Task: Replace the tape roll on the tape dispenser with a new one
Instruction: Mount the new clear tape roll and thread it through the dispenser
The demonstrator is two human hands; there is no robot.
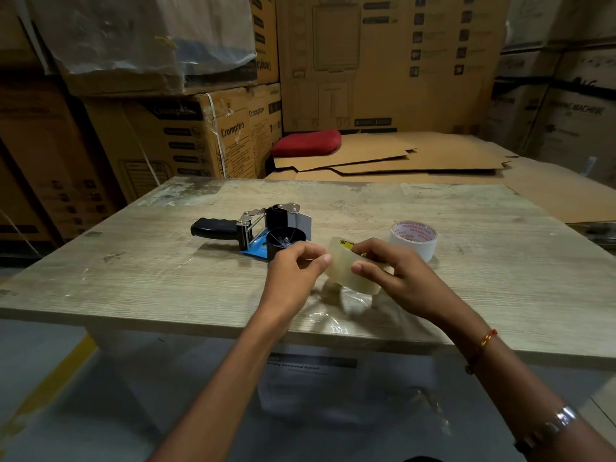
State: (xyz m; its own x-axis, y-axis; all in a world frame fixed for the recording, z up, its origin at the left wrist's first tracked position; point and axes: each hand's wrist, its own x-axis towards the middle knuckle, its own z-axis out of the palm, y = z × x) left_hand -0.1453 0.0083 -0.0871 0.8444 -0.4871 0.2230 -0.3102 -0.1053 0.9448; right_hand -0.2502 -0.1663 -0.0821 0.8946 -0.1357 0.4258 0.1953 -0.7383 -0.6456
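A clear tape roll [343, 266] with a yellow-and-black label on its core is held just above the table. My right hand [390, 271] grips it from the right, thumb on its outer face. My left hand [296, 266] pinches at the roll's left edge with thumb and forefinger. Behind my left hand the tape dispenser [256, 228] lies on its side, black handle pointing left, blue plate down; its black hub carries no roll. A second roll [415, 240], white with red print on its core, lies flat to the right.
The wooden table [133, 261] has crinkled clear film [350, 311] lying below the held roll. Stacked cardboard boxes [186, 135] rise at the left and back. Flattened cardboard sheets [400, 158] and a red cushion [306, 143] lie beyond the far edge.
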